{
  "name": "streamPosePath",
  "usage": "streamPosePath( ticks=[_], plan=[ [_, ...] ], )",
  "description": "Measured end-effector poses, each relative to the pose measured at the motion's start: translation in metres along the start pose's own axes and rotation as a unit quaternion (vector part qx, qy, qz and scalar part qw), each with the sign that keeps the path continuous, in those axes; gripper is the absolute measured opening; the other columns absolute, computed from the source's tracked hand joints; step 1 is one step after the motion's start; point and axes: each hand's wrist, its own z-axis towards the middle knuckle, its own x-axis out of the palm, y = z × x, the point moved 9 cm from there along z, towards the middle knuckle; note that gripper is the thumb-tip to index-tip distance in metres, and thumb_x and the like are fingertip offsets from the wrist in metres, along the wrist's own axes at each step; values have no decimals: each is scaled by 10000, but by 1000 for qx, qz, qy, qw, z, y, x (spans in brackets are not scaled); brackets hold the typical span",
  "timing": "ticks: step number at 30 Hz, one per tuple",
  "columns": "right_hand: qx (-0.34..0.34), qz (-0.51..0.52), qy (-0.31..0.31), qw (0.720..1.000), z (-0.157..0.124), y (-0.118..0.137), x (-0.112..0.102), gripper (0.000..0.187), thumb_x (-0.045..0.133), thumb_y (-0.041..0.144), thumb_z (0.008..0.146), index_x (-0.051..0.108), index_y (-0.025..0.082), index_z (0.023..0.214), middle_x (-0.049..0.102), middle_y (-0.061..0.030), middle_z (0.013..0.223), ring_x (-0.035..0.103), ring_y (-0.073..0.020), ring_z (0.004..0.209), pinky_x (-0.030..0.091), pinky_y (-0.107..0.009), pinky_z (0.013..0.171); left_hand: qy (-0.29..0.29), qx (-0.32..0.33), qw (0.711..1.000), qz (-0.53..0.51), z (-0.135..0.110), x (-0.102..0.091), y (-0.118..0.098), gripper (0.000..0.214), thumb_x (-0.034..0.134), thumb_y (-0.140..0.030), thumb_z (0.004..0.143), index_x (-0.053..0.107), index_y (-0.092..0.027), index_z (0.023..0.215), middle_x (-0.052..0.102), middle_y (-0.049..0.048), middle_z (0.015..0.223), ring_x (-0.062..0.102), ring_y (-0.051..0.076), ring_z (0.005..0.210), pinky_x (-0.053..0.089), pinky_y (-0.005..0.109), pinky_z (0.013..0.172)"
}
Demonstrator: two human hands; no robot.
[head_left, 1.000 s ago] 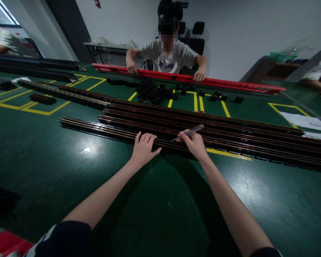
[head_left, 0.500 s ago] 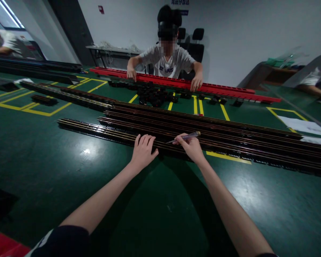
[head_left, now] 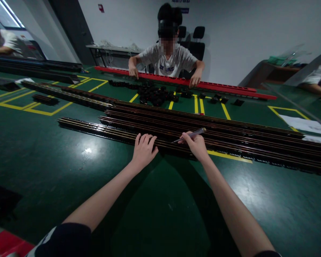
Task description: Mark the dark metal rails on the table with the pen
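Note:
My left hand [head_left: 144, 151] lies with its fingers spread over the nearest long black strip [head_left: 106, 131], which has brass-coloured lines along its length. In my right hand [head_left: 195, 143] is a screwdriver [head_left: 197, 132] with a clear handle, gripped like a pen. Its thin shaft points down and left, and the tip is at the top of that same strip, to the right of my left hand. Whether the tip touches the strip I cannot tell. Behind it lie several similar black strips [head_left: 230, 134], side by side and running off to the right.
Across the green table [head_left: 96, 185], a co-worker [head_left: 167, 60] has both hands on a long red rail [head_left: 216, 87]. A pile of small black parts [head_left: 155, 94] sits in front of that rail. White paper [head_left: 305, 125] lies at the right; dark profiles [head_left: 37, 74] lie far left.
My right hand and the screwdriver have shifted slightly to the right along the strip. My left hand stays in place. The co-worker's red rail has moved a little.

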Motion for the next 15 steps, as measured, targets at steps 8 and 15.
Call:
streamPosePath(
  ticks=[8, 15],
  plan=[
    [21, 13, -26, 999, 1, -8, -11, 327, 514, 469, 840, 620, 187, 713, 688, -41, 607, 671, -201, 651, 506, -345, 751, 4, -5, 1000, 1, 0, 0, 2, 350, 467, -267, 865, 591, -153, 1172, 628, 125, 1164, 518, 289, 1166, 285, 534, 1092],
    [25, 16, -31, 999, 0, -10, -11, 328, 518, 472, 842, 622, 185, 723, 689, -42, 612, 669, -205, 651, 502, -354, 761, 1, -6, 1000, 6, 0, 1, 2, 354, 453, -268, 871, 589, -135, 1169, 628, 130, 1162, 514, 295, 1172, 281, 530, 1093]
  ],
)
